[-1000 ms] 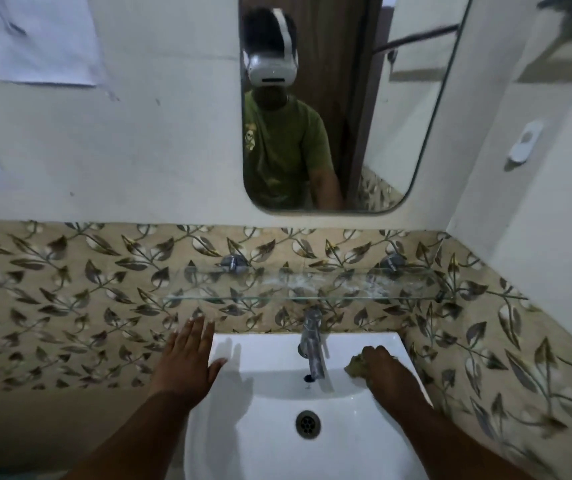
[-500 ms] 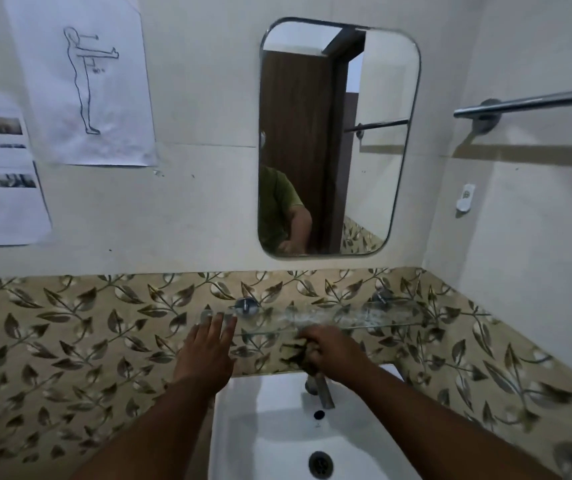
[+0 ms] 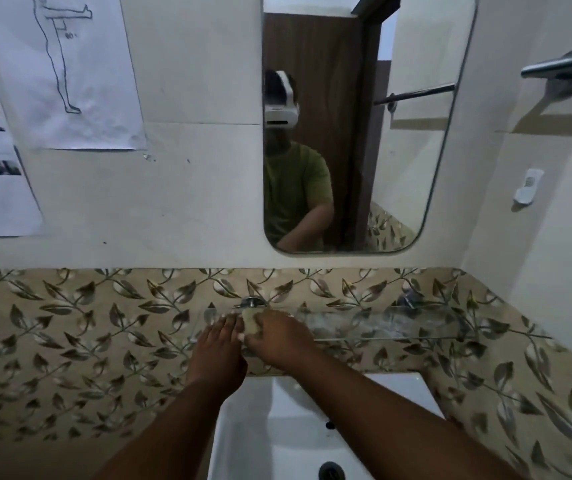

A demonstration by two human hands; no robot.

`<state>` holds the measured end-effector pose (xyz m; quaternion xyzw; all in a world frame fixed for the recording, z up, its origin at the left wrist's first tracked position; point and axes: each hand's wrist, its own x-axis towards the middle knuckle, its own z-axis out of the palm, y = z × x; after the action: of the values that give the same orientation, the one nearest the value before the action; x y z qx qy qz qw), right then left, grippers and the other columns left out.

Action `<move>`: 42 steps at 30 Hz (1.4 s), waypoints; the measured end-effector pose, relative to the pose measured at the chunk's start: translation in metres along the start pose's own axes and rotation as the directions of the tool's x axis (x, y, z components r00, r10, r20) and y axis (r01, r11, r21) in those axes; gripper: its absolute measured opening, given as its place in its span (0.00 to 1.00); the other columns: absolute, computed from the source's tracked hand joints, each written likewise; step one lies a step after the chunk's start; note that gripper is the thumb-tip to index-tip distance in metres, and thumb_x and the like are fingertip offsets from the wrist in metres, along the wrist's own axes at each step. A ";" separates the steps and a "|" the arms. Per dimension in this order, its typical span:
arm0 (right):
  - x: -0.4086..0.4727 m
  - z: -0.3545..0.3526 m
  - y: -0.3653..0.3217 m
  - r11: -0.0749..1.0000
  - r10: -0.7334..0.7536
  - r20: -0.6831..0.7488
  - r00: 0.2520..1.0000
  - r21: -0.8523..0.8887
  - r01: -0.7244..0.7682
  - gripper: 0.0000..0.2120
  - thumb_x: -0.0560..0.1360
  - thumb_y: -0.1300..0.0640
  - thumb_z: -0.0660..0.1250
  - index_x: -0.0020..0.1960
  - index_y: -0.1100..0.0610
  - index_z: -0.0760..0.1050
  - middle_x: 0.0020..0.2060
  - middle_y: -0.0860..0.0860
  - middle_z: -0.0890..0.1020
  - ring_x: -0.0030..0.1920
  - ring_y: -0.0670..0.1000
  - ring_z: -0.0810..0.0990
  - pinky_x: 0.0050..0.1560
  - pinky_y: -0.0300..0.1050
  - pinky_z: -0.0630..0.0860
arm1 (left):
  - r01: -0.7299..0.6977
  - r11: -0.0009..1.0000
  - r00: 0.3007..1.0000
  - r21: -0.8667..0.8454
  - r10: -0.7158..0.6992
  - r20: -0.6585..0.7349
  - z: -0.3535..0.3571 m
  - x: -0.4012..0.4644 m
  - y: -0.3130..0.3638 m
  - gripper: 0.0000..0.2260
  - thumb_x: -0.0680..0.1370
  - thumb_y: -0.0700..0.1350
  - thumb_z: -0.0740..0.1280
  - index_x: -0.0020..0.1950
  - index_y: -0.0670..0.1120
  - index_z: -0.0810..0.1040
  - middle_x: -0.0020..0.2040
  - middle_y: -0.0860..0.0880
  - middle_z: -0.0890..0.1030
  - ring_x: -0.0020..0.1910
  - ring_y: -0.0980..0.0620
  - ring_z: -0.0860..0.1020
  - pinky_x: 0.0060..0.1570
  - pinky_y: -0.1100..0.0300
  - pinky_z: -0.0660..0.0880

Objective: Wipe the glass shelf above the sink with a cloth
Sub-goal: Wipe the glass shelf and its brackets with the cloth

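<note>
glass shelf (image 3: 381,323): clear pane fixed to the leaf-patterned tile band (image 3: 70,341) above the sink (image 3: 277,427), carried on two metal brackets, one (image 3: 250,301) just behind the hands, one (image 3: 407,299) further right. pale smears show over its middle and right stretch.

cloth (image 3: 251,323): small pale yellowish wad at the left part of the shelf, pressed on the glass, mostly covered by the hand that holds it.

right hand (image 3: 277,339): fingers curled closed over the cloth, knuckles up, forearm crossing above the sink from lower right.

left hand (image 3: 220,348): flat, fingers extended and close together, nothing held, fingertips at the shelf's left end just beside the cloth; whether it presses the glass cannot be told.

sink: white basin directly below the shelf, drain (image 3: 329,471) at the bottom edge, tap hidden behind the right forearm.

mirror (image 3: 399,150): rounded rectangle on the wall above the shelf, reflecting a person in a green shirt wearing a white headset.

paper sheets (image 3: 70,71): stuck on the wall at upper left, one with an outline figure drawing.

towel rail (image 3: 561,65): metal bar on the right wall, with a small white hook (image 3: 528,187) below it.
</note>
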<state>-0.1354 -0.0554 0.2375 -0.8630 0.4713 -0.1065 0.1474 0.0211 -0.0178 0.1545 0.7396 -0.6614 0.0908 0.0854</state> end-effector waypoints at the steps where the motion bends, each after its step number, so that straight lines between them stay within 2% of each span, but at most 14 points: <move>1: 0.003 0.008 -0.002 0.998 -0.020 -0.035 0.999 -0.066 0.017 0.32 0.78 0.34 0.57 0.74 0.51 0.68 0.73 0.55 0.71 0.72 0.58 0.69 0.72 0.58 0.63 | 0.004 1.000 1.000 0.003 -0.004 -0.001 0.004 0.001 -0.002 0.37 0.72 0.53 0.63 0.79 0.43 0.60 0.79 0.43 0.65 0.77 0.44 0.63 0.75 0.45 0.62; 4: 0.017 0.026 -0.003 0.990 -0.058 -0.063 0.996 -0.133 0.050 0.38 0.77 0.28 0.47 0.79 0.50 0.59 0.80 0.55 0.60 0.79 0.61 0.56 0.77 0.63 0.48 | 0.027 1.000 1.000 0.012 -0.027 -0.009 0.009 0.005 0.000 0.35 0.76 0.55 0.56 0.81 0.47 0.53 0.81 0.46 0.60 0.79 0.47 0.58 0.76 0.47 0.58; 7: 0.024 0.039 -0.001 0.984 -0.075 -0.069 0.995 -0.166 0.062 0.43 0.75 0.25 0.43 0.81 0.50 0.53 0.81 0.55 0.55 0.80 0.62 0.50 0.76 0.65 0.43 | 0.050 0.998 0.999 0.042 -0.051 0.009 0.009 0.002 0.004 0.33 0.76 0.55 0.56 0.80 0.46 0.58 0.80 0.45 0.63 0.78 0.46 0.62 0.76 0.46 0.60; 12: 0.012 0.049 0.016 0.960 -0.169 -0.169 0.971 -0.253 0.123 0.45 0.72 0.22 0.42 0.80 0.49 0.56 0.80 0.54 0.60 0.77 0.64 0.57 0.76 0.65 0.49 | 0.048 0.997 0.998 0.061 -0.046 -0.037 0.010 -0.001 0.000 0.31 0.74 0.52 0.58 0.76 0.43 0.67 0.75 0.43 0.71 0.73 0.43 0.70 0.71 0.44 0.67; 16: 0.019 0.044 0.028 0.965 -0.088 -0.174 0.981 -0.259 0.040 0.49 0.69 0.21 0.31 0.80 0.47 0.55 0.80 0.53 0.61 0.77 0.64 0.58 0.74 0.65 0.53 | 0.059 0.997 0.998 0.054 -0.059 -0.005 0.012 -0.004 0.003 0.39 0.67 0.54 0.71 0.76 0.43 0.67 0.76 0.43 0.69 0.75 0.41 0.68 0.71 0.37 0.63; 19: 0.027 0.041 0.020 0.972 -0.050 -0.161 0.986 -0.235 0.011 0.41 0.75 0.24 0.39 0.80 0.45 0.55 0.79 0.53 0.61 0.77 0.66 0.58 0.75 0.65 0.53 | 0.050 0.998 0.999 0.048 -0.050 -0.006 0.010 -0.004 0.002 0.42 0.62 0.54 0.76 0.74 0.44 0.70 0.75 0.43 0.71 0.73 0.39 0.69 0.68 0.31 0.65; 21: 0.029 0.044 0.014 0.966 -0.046 -0.156 0.987 -0.258 0.004 0.40 0.74 0.24 0.36 0.80 0.42 0.55 0.80 0.53 0.61 0.77 0.66 0.58 0.75 0.65 0.53 | 0.032 0.998 0.999 0.047 -0.030 -0.036 0.009 -0.002 -0.002 0.42 0.62 0.54 0.76 0.74 0.44 0.70 0.75 0.43 0.72 0.73 0.39 0.69 0.68 0.29 0.63; 23: 0.024 0.047 0.014 0.959 -0.070 -0.167 0.983 -0.282 0.020 0.43 0.72 0.23 0.32 0.79 0.40 0.56 0.79 0.53 0.62 0.76 0.65 0.61 0.75 0.65 0.54 | 0.045 0.997 0.998 0.059 -0.043 -0.035 0.009 -0.002 -0.003 0.41 0.65 0.55 0.74 0.76 0.45 0.67 0.76 0.44 0.69 0.74 0.40 0.67 0.69 0.28 0.56; 25: 0.012 0.052 0.022 0.949 -0.114 -0.157 0.981 -0.311 0.060 0.41 0.73 0.24 0.33 0.79 0.40 0.57 0.79 0.53 0.63 0.76 0.64 0.63 0.74 0.65 0.57 | 0.047 0.998 0.998 0.048 -0.045 -0.046 0.011 -0.006 -0.004 0.41 0.66 0.56 0.73 0.76 0.46 0.68 0.76 0.44 0.70 0.74 0.40 0.68 0.68 0.27 0.53; 30: 0.002 0.035 0.047 0.946 -0.030 -0.149 0.988 -0.324 -0.020 0.41 0.73 0.24 0.33 0.78 0.40 0.59 0.79 0.52 0.63 0.75 0.65 0.63 0.72 0.63 0.61 | 0.027 1.000 0.999 -0.007 -0.027 -0.046 0.010 -0.007 -0.002 0.40 0.61 0.56 0.72 0.72 0.45 0.73 0.70 0.43 0.76 0.68 0.38 0.74 0.64 0.25 0.57; 34: 0.019 0.027 0.033 0.955 0.047 -0.105 0.993 -0.286 -0.076 0.43 0.71 0.23 0.31 0.79 0.40 0.58 0.81 0.51 0.58 0.77 0.65 0.57 0.74 0.62 0.55 | 0.008 1.000 0.999 -0.019 -0.008 -0.036 0.008 -0.008 -0.003 0.39 0.61 0.56 0.71 0.71 0.45 0.74 0.70 0.43 0.77 0.68 0.38 0.75 0.63 0.24 0.60; 37: 0.018 0.031 0.028 0.954 -0.003 -0.093 0.996 -0.299 -0.025 0.36 0.76 0.26 0.40 0.78 0.40 0.59 0.81 0.52 0.58 0.77 0.66 0.58 0.75 0.63 0.53 | 0.007 1.000 0.999 -0.025 -0.008 -0.040 0.007 -0.010 -0.002 0.40 0.60 0.57 0.72 0.71 0.45 0.74 0.70 0.43 0.77 0.67 0.38 0.76 0.61 0.24 0.63; 40: 0.004 0.028 0.046 0.942 -0.119 -0.115 0.986 -0.328 0.075 0.38 0.75 0.25 0.38 0.77 0.40 0.62 0.78 0.53 0.64 0.75 0.66 0.64 0.73 0.63 0.59 | 0.012 1.000 0.998 -0.021 -0.013 -0.064 0.005 -0.007 -0.003 0.40 0.60 0.57 0.72 0.71 0.45 0.75 0.69 0.43 0.77 0.66 0.38 0.76 0.61 0.25 0.63; 42: -0.005 0.021 0.063 0.940 -0.121 -0.132 0.984 -0.335 0.070 0.39 0.75 0.24 0.37 0.77 0.40 0.62 0.77 0.53 0.66 0.74 0.65 0.65 0.71 0.62 0.63 | 0.022 1.000 0.998 -0.012 -0.022 -0.060 0.004 -0.007 -0.004 0.40 0.60 0.58 0.72 0.71 0.45 0.75 0.70 0.44 0.77 0.66 0.39 0.76 0.61 0.26 0.62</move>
<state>-0.1806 -0.0808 0.1953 -0.8868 0.4497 -0.0982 -0.0401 0.0241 -0.0120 0.1491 0.7433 -0.6508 0.1085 0.1106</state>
